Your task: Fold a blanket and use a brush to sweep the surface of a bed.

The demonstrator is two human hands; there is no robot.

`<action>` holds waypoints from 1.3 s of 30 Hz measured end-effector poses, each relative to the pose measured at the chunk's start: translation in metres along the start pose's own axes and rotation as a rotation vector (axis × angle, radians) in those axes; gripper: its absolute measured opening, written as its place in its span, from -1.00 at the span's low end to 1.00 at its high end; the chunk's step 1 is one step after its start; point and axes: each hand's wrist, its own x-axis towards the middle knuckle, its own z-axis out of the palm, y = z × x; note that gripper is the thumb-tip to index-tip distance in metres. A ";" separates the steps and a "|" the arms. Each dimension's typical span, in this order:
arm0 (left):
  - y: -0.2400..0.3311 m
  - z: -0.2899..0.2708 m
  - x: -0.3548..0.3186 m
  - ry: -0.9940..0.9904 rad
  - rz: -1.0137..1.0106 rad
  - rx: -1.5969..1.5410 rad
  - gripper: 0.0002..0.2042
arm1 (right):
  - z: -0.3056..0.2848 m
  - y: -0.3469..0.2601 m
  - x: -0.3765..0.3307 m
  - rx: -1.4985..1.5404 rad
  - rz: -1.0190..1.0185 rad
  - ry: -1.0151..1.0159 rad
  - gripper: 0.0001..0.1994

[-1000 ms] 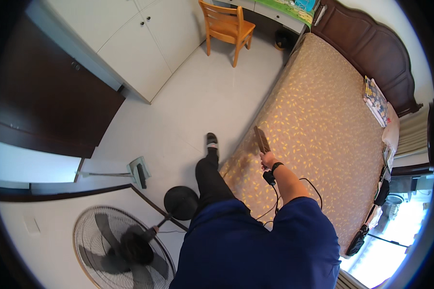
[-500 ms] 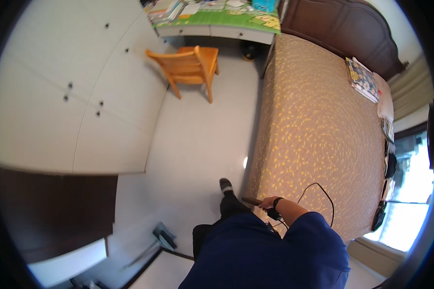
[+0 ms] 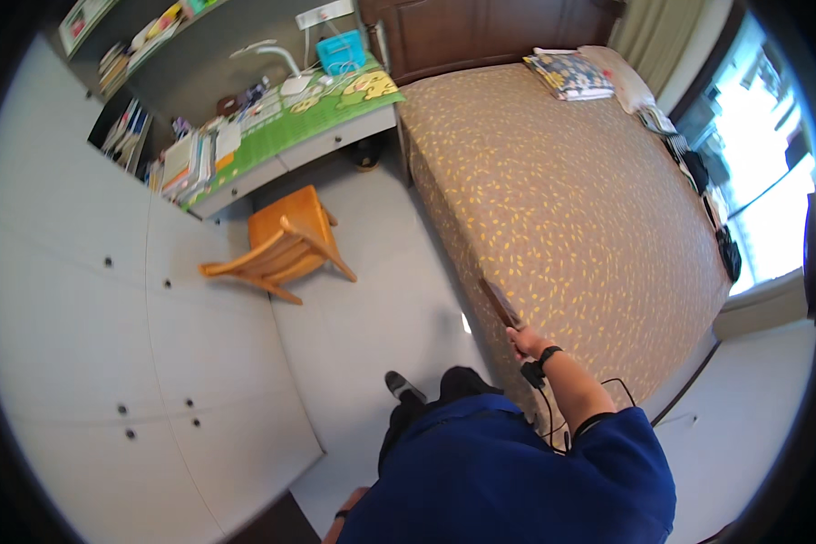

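My right hand [image 3: 528, 343] is closed round one end of what looks like a bed brush [image 3: 497, 299], long and narrow, with a brown wooden back and a greyish strip along one side. Its far end lies over the near left edge of the bed [image 3: 589, 218], on the brown spread with yellow leaves. Whether it touches the cloth I cannot tell. Below my right wrist, which wears a black band, hangs a small black box [image 3: 533, 374] on a black cable. Only part of my left hand [image 3: 354, 499] shows beside my body at the lower edge; its fingers are hidden.
A wooden chair [image 3: 286, 245] stands left of the bed, before a desk [image 3: 272, 136] with a green cover, books and a lamp. White cupboards [image 3: 72, 335] line the left. Folded bedding [image 3: 571, 77] and a pillow [image 3: 621, 77] lie by the headboard [image 3: 490, 36].
My view has turned and come nearer the desk and chair. The brush has gone from beside the bed's edge to over the spread. Part of my left hand has come into view.
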 end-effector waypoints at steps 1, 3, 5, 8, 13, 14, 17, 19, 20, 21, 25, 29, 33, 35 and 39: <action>-0.012 -0.029 0.007 -0.074 0.190 0.279 -0.75 | 0.001 0.003 -0.003 0.029 0.022 0.035 -0.50; -0.032 -0.105 0.028 -0.120 0.260 0.425 -0.75 | 0.012 0.009 -0.013 0.135 0.094 0.104 -0.50; -0.009 -0.202 0.070 0.054 -0.126 -0.188 -0.82 | 0.009 0.018 -0.024 0.239 0.180 0.181 -0.51; 0.059 -0.337 0.127 0.329 -0.087 -0.256 -0.80 | 0.013 0.013 -0.021 0.426 0.227 0.286 -0.55; 0.261 -0.467 0.209 0.199 0.098 -0.101 -0.77 | -0.020 0.000 0.026 0.577 0.269 0.631 -0.58; 0.303 -0.478 0.224 0.180 0.138 -0.040 -0.78 | -0.034 -0.005 0.040 0.572 0.258 0.685 -0.56; 0.385 -0.509 0.280 0.066 0.215 -0.106 -0.80 | -0.084 -0.038 0.091 0.635 0.253 0.820 -0.50; 0.423 -0.528 0.313 0.002 0.161 -0.096 -0.82 | -0.103 -0.048 0.125 0.523 0.347 0.881 -0.49; 0.436 -0.539 0.325 -0.053 0.116 -0.108 -0.83 | -0.115 -0.057 0.143 0.519 0.361 0.867 -0.50; 0.450 -0.555 0.338 -0.046 0.090 -0.102 -0.83 | -0.130 -0.067 0.162 0.514 0.372 0.851 -0.49; 0.588 -0.570 0.410 -0.186 0.182 -0.005 -0.86 | -0.183 0.034 0.188 0.274 0.542 1.118 -0.49; 0.658 -0.670 0.430 -0.109 0.092 0.096 -0.86 | -0.154 -0.048 0.253 0.018 0.584 0.567 -0.65; 0.728 -0.757 0.483 -0.107 0.072 0.139 -0.85 | -0.126 -0.141 0.292 0.720 0.334 0.453 -0.73; 0.763 -0.795 0.527 -0.130 0.085 0.168 -0.84 | -0.127 -0.187 0.306 0.964 0.366 0.364 -0.79; 0.824 -0.858 0.641 -0.075 0.087 0.336 -0.85 | -0.110 -0.260 0.353 1.222 0.357 0.381 -0.78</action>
